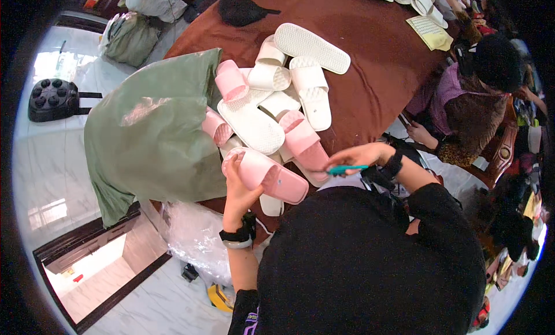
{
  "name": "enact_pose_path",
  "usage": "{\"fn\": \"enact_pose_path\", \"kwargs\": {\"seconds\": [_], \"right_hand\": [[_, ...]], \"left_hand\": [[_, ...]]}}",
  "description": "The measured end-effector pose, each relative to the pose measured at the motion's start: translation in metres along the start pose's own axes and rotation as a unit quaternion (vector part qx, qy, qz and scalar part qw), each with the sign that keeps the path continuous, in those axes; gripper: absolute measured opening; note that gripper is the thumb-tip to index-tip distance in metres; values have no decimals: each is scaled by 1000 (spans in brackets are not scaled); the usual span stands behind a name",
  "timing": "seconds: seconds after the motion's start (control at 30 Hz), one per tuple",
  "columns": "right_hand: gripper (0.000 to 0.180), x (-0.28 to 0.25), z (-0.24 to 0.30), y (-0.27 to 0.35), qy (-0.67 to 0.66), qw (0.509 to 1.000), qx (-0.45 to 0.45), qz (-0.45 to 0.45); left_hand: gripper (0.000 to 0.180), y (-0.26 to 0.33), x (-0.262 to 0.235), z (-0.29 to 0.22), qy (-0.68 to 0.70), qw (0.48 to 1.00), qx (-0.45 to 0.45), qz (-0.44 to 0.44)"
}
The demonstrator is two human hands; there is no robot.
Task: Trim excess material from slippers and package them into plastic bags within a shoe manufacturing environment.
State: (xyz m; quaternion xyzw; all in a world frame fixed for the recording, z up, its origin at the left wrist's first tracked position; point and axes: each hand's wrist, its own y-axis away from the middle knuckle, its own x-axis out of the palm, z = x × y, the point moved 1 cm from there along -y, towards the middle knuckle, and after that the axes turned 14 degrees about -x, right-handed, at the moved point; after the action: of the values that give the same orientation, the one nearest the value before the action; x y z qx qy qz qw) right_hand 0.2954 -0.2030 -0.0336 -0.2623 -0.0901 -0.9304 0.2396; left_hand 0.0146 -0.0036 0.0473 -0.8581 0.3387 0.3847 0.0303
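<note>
My left hand (238, 181) grips a pink slipper (272, 176) by its heel end, holding it up in front of me above the table edge. My right hand (359, 156) pinches a small teal tool (346, 169) close to the slipper's toe end. Just beyond lies a heap of pink slippers (300, 139) and white slippers (254, 124) on the brown tabletop (370, 86). My dark-clothed torso hides the area below my hands.
A large green plastic bag (153, 132) slumps at the table's left side. Another person (474, 103) sits at the right. Clear plastic wrap (193, 236) lies on the white floor, with a black case (53, 99) and more bags (130, 37) at the left.
</note>
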Motion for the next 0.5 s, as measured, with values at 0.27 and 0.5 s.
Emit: {"fn": "enact_pose_path", "kwargs": {"seconds": [0.27, 0.5], "right_hand": [[48, 23, -30, -60, -156, 979, 112, -72], [35, 21, -30, -87, -166, 984, -6, -59]], "left_hand": [[90, 15, -13, 16, 24, 1000, -8, 10], [90, 28, -40, 21, 90, 993, -4, -76]]}}
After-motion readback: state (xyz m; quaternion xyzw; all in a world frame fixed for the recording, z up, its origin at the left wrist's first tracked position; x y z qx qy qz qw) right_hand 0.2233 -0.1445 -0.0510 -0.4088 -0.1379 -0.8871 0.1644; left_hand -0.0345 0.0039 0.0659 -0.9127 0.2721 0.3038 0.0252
